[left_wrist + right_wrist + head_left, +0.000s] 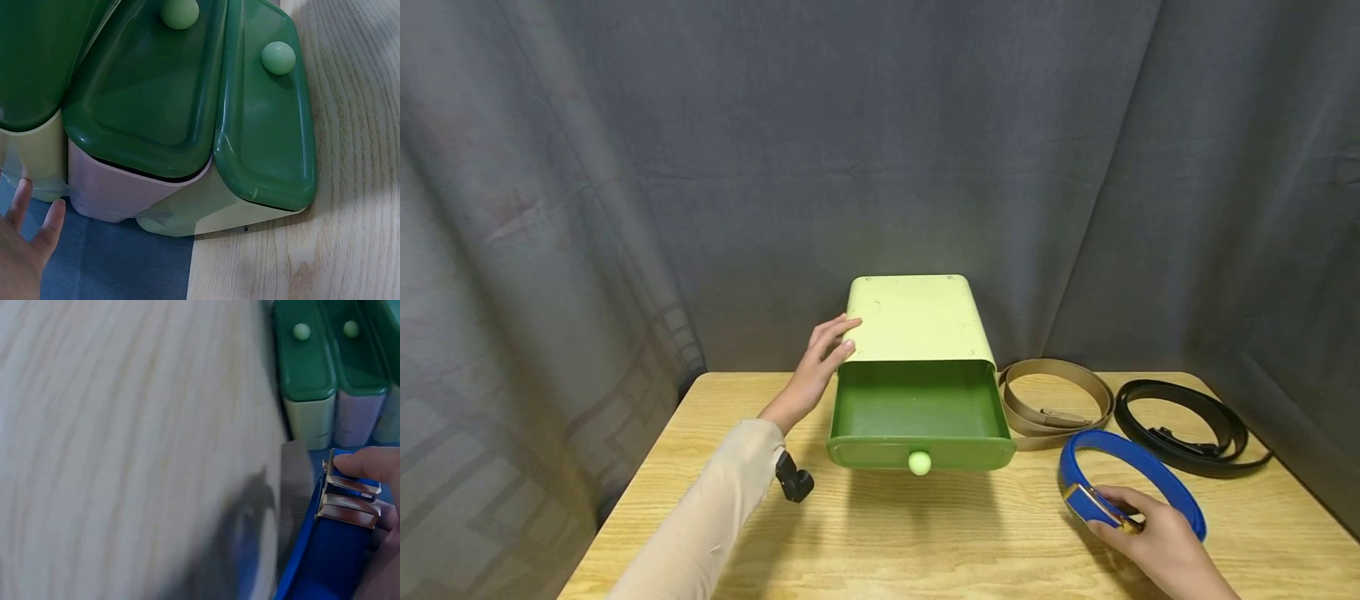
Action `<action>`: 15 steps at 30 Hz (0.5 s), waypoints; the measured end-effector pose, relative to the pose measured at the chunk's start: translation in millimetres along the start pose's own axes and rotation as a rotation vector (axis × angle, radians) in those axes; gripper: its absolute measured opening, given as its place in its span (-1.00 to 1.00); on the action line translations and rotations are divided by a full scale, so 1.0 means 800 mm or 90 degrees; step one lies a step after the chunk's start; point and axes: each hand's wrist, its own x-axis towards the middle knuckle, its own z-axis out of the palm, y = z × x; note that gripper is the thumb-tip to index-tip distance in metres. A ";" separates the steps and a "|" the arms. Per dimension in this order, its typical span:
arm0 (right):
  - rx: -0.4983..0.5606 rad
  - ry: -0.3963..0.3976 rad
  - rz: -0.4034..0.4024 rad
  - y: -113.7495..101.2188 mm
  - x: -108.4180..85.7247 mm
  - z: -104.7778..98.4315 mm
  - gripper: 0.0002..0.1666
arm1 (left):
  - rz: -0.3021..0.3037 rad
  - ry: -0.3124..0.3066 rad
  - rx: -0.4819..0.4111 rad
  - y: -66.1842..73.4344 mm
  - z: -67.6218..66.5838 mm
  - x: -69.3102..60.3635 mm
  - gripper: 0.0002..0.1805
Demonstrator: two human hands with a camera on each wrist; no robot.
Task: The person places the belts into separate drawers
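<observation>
A drawer unit with a pale yellow-green top (917, 321) stands at the back of the table, its green top drawer (921, 454) pulled out and bare inside. My left hand (812, 371) rests against the unit's upper left edge, fingers fairly straight; the left wrist view shows part of that hand (28, 244) beside the unit's side. On the right, a coiled blue belt (1150, 467) is in my right hand (1157, 533), which grips it by the gold-trimmed buckle (1090, 507). In the right wrist view the thumb presses on the belt near its buckle (350, 509).
A coiled tan belt (1060, 400) lies right of the drawer unit, with a coiled black belt (1187, 425) farther right. Below the open drawer, two shut drawers (150, 94) with round knobs show in the left wrist view. A grey curtain (880, 167) hangs behind the table.
</observation>
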 end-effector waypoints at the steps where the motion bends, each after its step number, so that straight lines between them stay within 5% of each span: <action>1: -0.001 0.012 -0.006 -0.003 -0.002 -0.002 -0.36 | 0.001 0.002 0.001 0.000 0.000 0.000 -0.52; 15: 0.052 0.138 -0.007 -0.035 -0.020 -0.020 -0.33 | 0.018 -0.004 -0.010 0.013 0.002 0.002 -0.49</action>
